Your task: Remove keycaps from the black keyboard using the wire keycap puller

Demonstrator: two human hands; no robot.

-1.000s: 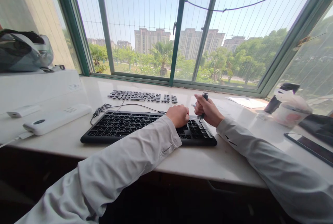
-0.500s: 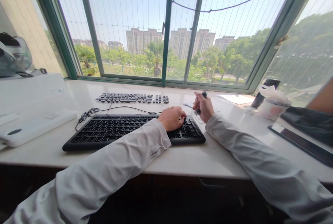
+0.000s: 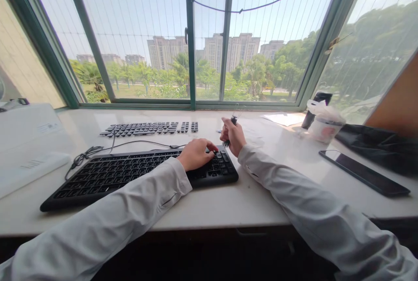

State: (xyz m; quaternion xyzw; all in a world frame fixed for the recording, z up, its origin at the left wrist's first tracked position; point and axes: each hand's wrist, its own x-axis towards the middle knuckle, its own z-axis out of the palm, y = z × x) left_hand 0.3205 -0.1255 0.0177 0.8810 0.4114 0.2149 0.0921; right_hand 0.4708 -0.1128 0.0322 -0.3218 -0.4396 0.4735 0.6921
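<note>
A black keyboard [image 3: 107, 181] lies on the white desk, most of its keycaps off and square sockets showing. My left hand [image 3: 198, 154] is over its right end, thumb and forefinger pinched close at the number pad; whatever is between the fingertips is too small to make out. Just beyond the keyboard's right end, my right hand [image 3: 234, 136] is closed around a black keycap puller [image 3: 234, 119]. Thin wire loops rise from its top, and dark bristles show below the fist. Behind the keyboard, loose black keycaps [image 3: 143, 128] lie in rows that follow the key layout.
A coiled cable [image 3: 86, 155] runs behind the keyboard. To the right lie a phone [image 3: 364, 172], a black bag [image 3: 379, 148] and a lidded cup [image 3: 326, 128] in plastic. White paper [image 3: 284, 118] rests near the window, and a white box [image 3: 28, 126] stands at left.
The view has turned slightly right, so the desk things sit further left. My right hand has tilted, and the wire loops now show above the fist. My left hand stays at the number pad.
</note>
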